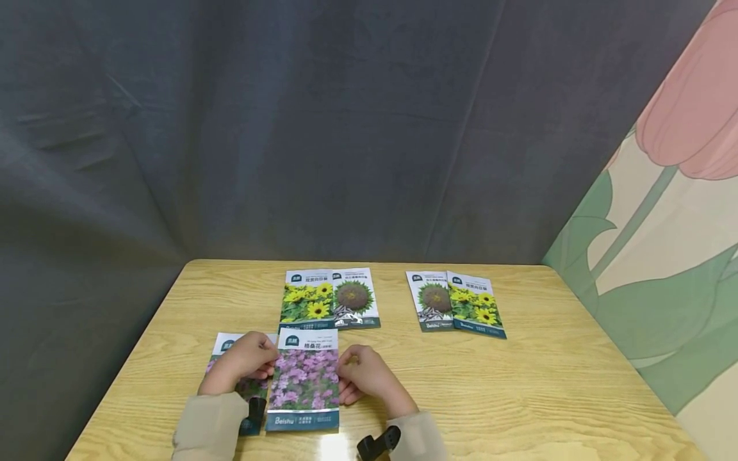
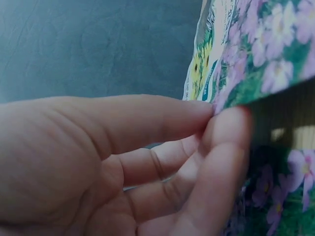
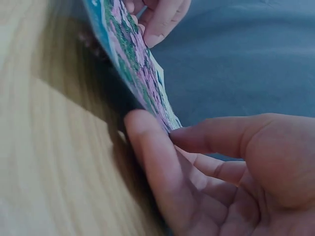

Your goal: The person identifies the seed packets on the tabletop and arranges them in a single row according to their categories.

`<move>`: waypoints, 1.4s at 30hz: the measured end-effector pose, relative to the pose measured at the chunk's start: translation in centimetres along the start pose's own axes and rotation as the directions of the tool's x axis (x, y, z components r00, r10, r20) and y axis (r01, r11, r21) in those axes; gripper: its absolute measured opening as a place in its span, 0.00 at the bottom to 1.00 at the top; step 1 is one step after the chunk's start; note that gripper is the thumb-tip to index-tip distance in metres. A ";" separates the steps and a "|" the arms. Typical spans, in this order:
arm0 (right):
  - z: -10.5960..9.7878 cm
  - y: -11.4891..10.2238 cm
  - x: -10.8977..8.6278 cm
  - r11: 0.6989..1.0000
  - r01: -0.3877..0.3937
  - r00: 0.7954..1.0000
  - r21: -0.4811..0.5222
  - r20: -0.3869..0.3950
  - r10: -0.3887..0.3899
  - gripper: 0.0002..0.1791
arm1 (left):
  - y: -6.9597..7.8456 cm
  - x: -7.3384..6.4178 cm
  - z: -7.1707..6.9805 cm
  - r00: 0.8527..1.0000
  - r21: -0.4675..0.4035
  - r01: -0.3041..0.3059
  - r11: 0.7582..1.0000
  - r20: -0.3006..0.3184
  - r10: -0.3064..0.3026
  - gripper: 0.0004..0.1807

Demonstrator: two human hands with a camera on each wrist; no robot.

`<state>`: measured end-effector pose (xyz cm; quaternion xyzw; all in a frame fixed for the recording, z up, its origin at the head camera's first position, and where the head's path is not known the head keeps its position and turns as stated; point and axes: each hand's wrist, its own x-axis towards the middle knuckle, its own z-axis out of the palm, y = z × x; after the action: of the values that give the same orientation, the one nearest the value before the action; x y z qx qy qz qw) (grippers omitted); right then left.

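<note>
A seed packet with pink-purple flowers is held up between both hands, raised off the wooden table. My left hand pinches its left edge between thumb and forefinger, as the left wrist view shows close up. At its right edge, my right hand pinches it the same way, thumb on the printed face and forefinger behind. Partly hidden under my left hand and forearm lies a second purple-flower packet. Just behind the held packet are a yellow-flower packet and a sunflower-head packet, the first overlapping the second.
Farther right lie another sunflower-head packet and a yellow-flower packet overlapping it. The wooden table ends at a dark grey curtain behind. A wall with painted tulips borders the right side.
</note>
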<state>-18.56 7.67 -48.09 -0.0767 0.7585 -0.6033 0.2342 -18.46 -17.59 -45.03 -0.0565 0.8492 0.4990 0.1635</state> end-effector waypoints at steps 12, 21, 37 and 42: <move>1.2 0.1 0.1 0.999 0.024 0.999 -0.035 -0.043 -0.026 0.03 | -0.6 0.2 0.1 0.998 0.097 0.045 0.994 -0.056 -0.039 0.10; 1.7 -0.1 0.1 0.991 0.073 0.994 -0.115 -0.072 -0.081 0.02 | -0.6 0.1 0.1 0.997 0.178 0.046 0.983 -0.069 -0.034 0.13; 2.1 -0.3 -0.2 0.974 0.081 0.989 -0.210 -0.105 -0.105 0.05 | -0.5 -0.1 0.1 0.997 0.247 0.039 0.968 -0.080 -0.020 0.21; 2.2 -0.2 -0.2 0.974 0.084 0.988 -0.211 -0.108 -0.108 0.06 | -0.4 -0.3 0.1 0.997 0.276 0.029 0.961 -0.076 -0.009 0.23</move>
<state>-17.46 5.81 -48.21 -0.1013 0.8248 -0.5356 0.1501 -18.10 -17.69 -45.29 -0.0598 0.9155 0.3712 0.1429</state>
